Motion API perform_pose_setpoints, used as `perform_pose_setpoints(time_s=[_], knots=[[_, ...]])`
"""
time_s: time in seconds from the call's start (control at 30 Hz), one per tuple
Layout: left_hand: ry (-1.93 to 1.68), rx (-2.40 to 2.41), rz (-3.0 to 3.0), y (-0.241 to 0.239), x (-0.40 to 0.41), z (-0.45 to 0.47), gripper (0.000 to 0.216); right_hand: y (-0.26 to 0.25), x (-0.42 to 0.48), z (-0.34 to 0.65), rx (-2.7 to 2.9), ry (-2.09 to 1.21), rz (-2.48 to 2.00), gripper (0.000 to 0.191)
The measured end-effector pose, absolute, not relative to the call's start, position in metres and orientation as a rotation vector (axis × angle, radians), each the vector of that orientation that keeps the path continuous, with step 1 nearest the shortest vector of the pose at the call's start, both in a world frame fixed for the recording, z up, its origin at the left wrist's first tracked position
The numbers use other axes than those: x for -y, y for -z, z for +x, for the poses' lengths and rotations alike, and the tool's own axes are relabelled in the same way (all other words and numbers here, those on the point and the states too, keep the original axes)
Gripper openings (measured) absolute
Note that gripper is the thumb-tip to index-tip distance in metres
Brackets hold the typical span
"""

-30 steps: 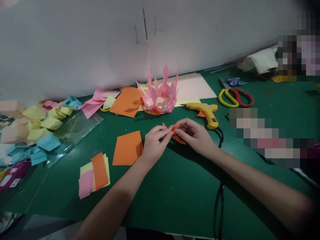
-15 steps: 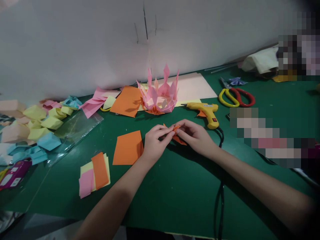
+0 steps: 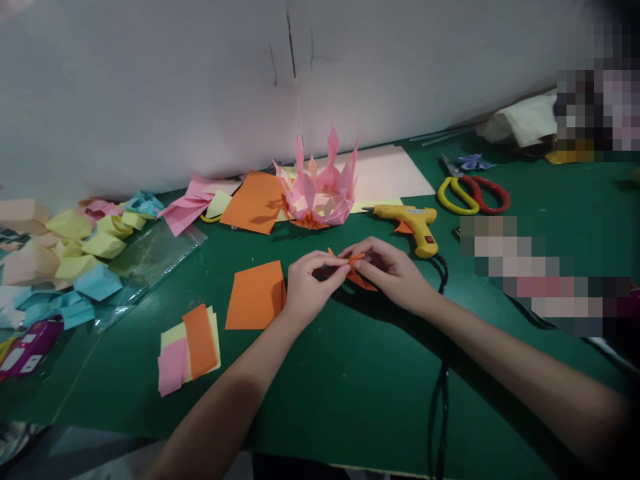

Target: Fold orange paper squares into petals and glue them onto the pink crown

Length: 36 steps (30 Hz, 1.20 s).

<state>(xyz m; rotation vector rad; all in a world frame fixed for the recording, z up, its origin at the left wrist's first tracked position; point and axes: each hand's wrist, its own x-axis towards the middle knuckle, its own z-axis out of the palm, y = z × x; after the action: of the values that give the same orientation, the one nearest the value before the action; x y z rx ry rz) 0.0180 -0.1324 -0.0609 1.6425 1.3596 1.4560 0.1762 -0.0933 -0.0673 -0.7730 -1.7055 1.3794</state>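
Note:
My left hand [image 3: 310, 288] and my right hand [image 3: 393, 272] meet over the green mat [image 3: 350, 373], both pinching a small folded orange paper piece [image 3: 356, 270] between their fingertips. An orange paper square [image 3: 256, 295] lies flat just left of my left hand. Behind the hands stands a pink folded paper crown shape [image 3: 320, 187] with orange bits at its base. A yellow glue gun [image 3: 411, 225] lies just beyond my right hand, and its black cord [image 3: 440, 400] runs toward me under my right forearm.
Yellow and red scissors [image 3: 473, 193] lie at the back right. Orange [image 3: 253, 202] and pale pink [image 3: 387, 173] sheets rest by the wall. A small stack of pink, orange and yellow slips [image 3: 187, 350] sits front left. Several folded yellow and blue pieces [image 3: 75, 267] pile at far left beside a clear bag [image 3: 145, 260].
Both hands stay on the orange piece; the fingers have shifted slightly, closing tighter round it. Nothing else has moved.

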Motion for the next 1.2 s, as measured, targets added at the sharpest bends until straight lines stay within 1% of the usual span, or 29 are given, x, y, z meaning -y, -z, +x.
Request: perform_pose_setpoints(time_s=[0.37,0.6,1.0,1.1,1.2], knots=[[-1.451,-1.317,1.600,0.0570,0.1319,0.0180,0.004,0.0701,0.0922,0.1756,1.632,-1.432,-0.699,0.011],[-1.448,-1.341,1.615,0.0582,0.1317,0.0169,0.003,0.0654,0.0943,0.1755,1.631,-1.429,-0.737,0.014],[-1.447,-1.369,1.630,0.0573,0.1326,0.0174,0.004,0.0717,0.0901,0.1761,1.617,-1.424,-0.636,0.007],[-1.450,-1.393,1.669,0.0578,0.1324,0.0170,0.005,0.0723,0.0882,0.1771,1.650,-1.361,-0.663,0.008],[-1.437,-1.404,1.709,0.0583,0.1322,0.0169,0.003,0.0717,0.0868,0.1781,1.721,-1.211,-0.706,0.011]])
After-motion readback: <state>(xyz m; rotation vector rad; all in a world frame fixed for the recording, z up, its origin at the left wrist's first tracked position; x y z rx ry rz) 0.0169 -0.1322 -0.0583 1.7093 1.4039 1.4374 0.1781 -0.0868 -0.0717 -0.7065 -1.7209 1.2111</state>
